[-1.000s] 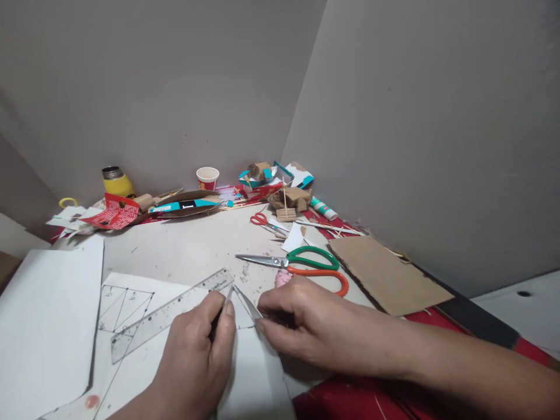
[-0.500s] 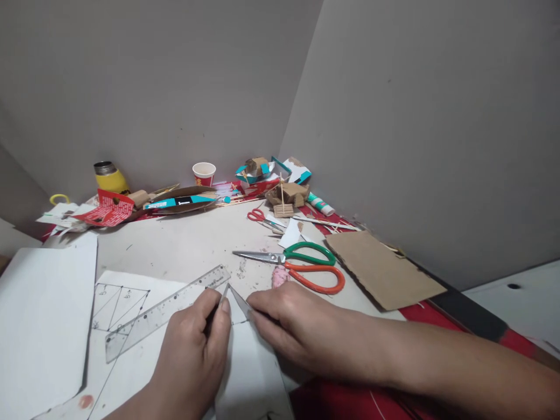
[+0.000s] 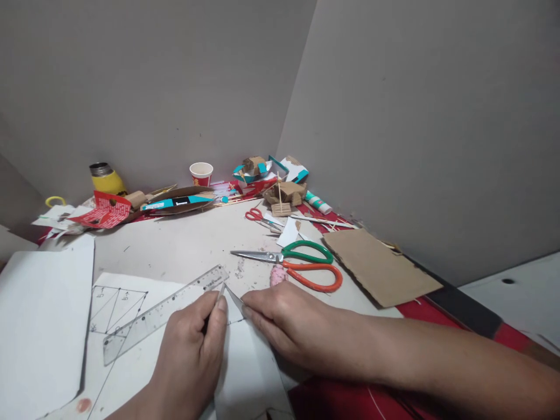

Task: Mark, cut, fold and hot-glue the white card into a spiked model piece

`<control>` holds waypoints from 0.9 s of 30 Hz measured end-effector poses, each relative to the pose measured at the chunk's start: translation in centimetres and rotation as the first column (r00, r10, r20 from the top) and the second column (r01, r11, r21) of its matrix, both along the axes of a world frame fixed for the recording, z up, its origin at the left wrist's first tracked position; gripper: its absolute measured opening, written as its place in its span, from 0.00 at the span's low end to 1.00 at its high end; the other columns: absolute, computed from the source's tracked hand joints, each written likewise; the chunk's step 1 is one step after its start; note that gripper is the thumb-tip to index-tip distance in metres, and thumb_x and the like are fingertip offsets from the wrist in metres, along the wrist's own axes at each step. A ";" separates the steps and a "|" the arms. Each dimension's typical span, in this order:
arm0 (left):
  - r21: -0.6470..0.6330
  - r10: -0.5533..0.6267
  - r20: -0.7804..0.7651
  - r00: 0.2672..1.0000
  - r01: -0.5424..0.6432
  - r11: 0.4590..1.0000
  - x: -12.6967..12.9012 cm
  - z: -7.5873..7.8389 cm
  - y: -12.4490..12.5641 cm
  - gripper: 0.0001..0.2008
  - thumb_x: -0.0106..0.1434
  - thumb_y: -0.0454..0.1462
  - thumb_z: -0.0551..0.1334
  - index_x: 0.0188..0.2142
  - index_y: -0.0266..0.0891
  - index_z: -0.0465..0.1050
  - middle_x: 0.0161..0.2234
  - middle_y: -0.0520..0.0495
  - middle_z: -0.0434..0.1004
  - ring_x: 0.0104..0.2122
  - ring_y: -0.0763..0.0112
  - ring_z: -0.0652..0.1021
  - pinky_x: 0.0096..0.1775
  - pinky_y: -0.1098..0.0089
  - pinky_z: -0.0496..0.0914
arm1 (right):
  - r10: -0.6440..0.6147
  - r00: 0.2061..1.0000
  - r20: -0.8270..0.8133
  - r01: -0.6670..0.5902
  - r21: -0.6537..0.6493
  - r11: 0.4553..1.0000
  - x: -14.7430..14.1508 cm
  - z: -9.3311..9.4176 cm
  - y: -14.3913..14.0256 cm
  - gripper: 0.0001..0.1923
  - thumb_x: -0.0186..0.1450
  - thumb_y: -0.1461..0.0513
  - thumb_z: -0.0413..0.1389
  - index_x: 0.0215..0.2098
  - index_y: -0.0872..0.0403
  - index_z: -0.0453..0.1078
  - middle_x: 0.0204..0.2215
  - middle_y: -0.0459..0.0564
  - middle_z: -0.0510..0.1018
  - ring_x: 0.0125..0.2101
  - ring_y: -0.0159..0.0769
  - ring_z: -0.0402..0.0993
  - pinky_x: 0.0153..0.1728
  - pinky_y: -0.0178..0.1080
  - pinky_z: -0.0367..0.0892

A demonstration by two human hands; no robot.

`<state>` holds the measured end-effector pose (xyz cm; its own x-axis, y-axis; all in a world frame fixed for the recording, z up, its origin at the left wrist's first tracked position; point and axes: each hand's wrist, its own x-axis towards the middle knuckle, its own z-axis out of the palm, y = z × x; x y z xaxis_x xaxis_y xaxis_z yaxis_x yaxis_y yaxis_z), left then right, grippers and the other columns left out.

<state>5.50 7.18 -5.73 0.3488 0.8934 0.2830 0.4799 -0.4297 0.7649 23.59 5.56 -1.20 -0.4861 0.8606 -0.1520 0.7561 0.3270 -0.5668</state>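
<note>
My left hand [image 3: 190, 338] is closed, thumb and index finger pinching one raised edge of a piece of white paper [image 3: 247, 361]. A second raised edge of the paper is pinched by my right hand [image 3: 297, 324]. Both edges lean together at the top and meet in a point between my fingertips. Pen marks run across the paper just below that point. A clear plastic ruler [image 3: 144, 326] lies slantwise beside my left hand, over a sheet with a drawn figure [image 3: 111, 291]. Beyond my right hand rest large scissors [image 3: 310, 286] with one green and one orange handle.
White card [image 3: 44, 321] lies at the left. A brown cardboard piece [image 3: 380, 265] is at the right edge. Along the wall stand a yellow bottle [image 3: 107, 182], a paper cup [image 3: 201, 174] and cardboard scraps [image 3: 286, 192], with small red-handled scissors [image 3: 254, 214] nearer.
The whole view has shifted slightly. Both hands keep their pinch on the paper, with no clear movement against the table.
</note>
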 end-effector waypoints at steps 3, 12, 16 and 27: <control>-0.025 0.001 0.017 1.000 -0.001 1.000 0.0 0.0 -0.1 0.17 0.68 0.40 0.51 0.22 0.42 0.59 0.17 0.58 0.59 0.17 0.76 0.63 0.21 0.75 0.60 | -0.011 1.000 0.015 0.010 0.005 1.000 0.0 -0.1 0.0 0.10 0.68 0.66 0.46 0.28 0.55 0.61 0.23 0.46 0.69 0.22 0.28 0.60 0.27 0.32 0.55; -0.171 -0.004 0.030 1.000 0.010 0.985 -0.3 0.1 -0.2 0.17 0.68 0.45 0.53 0.24 0.42 0.63 0.20 0.57 0.60 0.21 0.74 0.63 0.23 0.74 0.62 | -0.003 0.997 0.084 -0.002 0.057 0.998 0.0 -0.2 0.2 0.09 0.67 0.67 0.48 0.28 0.56 0.63 0.20 0.43 0.64 0.20 0.27 0.52 0.25 0.33 0.52; -0.164 0.004 0.040 0.999 0.003 0.986 -0.3 0.3 -0.4 0.17 0.67 0.45 0.55 0.23 0.41 0.64 0.19 0.57 0.60 0.21 0.75 0.63 0.23 0.75 0.61 | 0.033 0.995 0.095 -0.039 0.062 0.997 0.0 0.6 -0.2 0.09 0.66 0.67 0.48 0.29 0.56 0.64 0.20 0.42 0.64 0.19 0.27 0.52 0.24 0.33 0.51; -0.289 0.300 0.309 0.903 -0.211 0.934 -1.0 2.1 -0.7 0.14 0.58 0.50 0.66 0.35 0.44 0.78 0.29 0.53 0.79 0.29 0.70 0.76 0.30 0.75 0.71 | -0.106 0.992 -0.069 0.117 0.182 0.976 3.9 4.8 -0.4 0.15 0.71 0.57 0.49 0.40 0.58 0.73 0.24 0.50 0.75 0.27 0.34 0.69 0.30 0.34 0.60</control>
